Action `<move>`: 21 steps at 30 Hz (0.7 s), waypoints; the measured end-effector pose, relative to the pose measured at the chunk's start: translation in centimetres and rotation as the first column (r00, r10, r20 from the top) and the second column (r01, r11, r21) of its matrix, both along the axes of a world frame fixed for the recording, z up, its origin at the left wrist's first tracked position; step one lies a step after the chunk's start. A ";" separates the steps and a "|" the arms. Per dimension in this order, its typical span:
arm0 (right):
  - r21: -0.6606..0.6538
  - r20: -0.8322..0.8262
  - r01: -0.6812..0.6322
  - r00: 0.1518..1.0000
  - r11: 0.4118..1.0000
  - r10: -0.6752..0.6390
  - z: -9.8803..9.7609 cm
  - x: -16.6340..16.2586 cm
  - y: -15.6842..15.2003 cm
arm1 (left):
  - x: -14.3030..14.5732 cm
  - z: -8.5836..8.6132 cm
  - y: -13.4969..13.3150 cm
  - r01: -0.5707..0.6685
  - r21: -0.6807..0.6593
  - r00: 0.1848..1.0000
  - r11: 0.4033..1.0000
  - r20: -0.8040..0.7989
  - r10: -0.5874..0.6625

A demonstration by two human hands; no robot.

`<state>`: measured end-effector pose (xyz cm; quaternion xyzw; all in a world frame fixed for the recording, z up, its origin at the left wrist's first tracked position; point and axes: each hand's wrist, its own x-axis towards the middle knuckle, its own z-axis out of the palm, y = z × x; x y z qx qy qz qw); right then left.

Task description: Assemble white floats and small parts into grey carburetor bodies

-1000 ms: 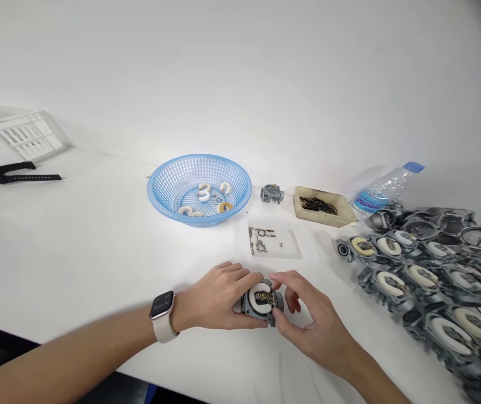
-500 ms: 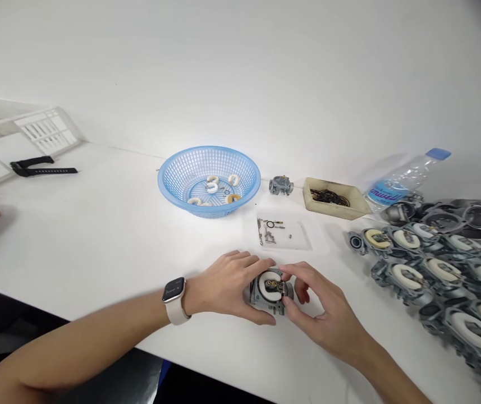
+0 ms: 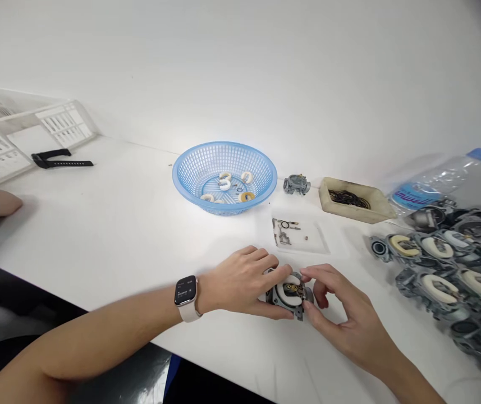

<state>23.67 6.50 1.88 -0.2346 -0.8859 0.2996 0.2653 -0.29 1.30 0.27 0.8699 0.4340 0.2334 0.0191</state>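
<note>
A grey metal carburetor (image 3: 298, 314) lies float side up on the white table, its C-shaped white float (image 3: 282, 293) and brass parts showing. My left hand (image 3: 246, 285) is wrapped round its left side, with the index finger across the top edge and the thumb along the near edge. On the right side, my right hand (image 3: 347, 320) grips the carburetor between index fingertip and thumb tip. Whether a small part sits between those tips I cannot tell. Just behind is a small clear bag (image 3: 314, 240) with an O-ring, brass pieces and other small parts.
A blue plastic basket (image 3: 181, 188) holds several floats. Behind the bag are another carburetor (image 3: 296, 184) and a cream tray (image 3: 349, 215) of black rings. Rows of carburetors (image 3: 440, 286) and a tilted bottle (image 3: 417, 196) fill the right. A black watch strap (image 3: 61, 159) and another person's arm (image 3: 2, 203) are left.
The view has turned left, so things appear farther right. My left index finger has come over the carburetor's top edge. My right hand keeps its hold at the right side.
</note>
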 end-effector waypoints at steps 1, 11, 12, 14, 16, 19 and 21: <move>0.003 -0.002 0.001 1.000 1.000 -0.001 0.0 0.0 0.0 | 0.0 0.0 0.0 0.001 -0.005 1.000 1.000 0.004 -0.001; -0.016 0.013 -0.014 1.000 1.000 0.014 0.0 0.2 0.0 | -0.1 0.1 0.0 0.004 -0.046 0.999 0.999 0.034 -0.002; -0.024 0.014 -0.012 1.000 1.000 0.013 0.0 0.2 0.0 | -0.1 0.1 0.0 0.006 -0.050 0.999 0.999 0.036 -0.004; -0.036 0.013 -0.015 1.000 0.999 0.015 0.0 0.2 0.0 | -0.1 0.1 -0.1 0.006 -0.057 0.999 0.998 0.039 -0.004; -0.048 0.013 -0.021 1.000 0.999 0.022 0.1 0.2 0.0 | -0.1 0.1 -0.1 0.008 -0.065 0.999 0.998 0.040 -0.005; -0.062 0.019 -0.017 1.000 0.998 0.018 0.3 0.2 -0.1 | -0.1 0.1 -0.1 0.014 -0.073 0.999 0.997 0.041 -0.011; -0.062 0.017 -0.012 1.000 0.998 0.013 0.4 0.2 -0.1 | -0.1 0.2 -0.1 0.017 -0.078 0.999 0.997 0.045 -0.014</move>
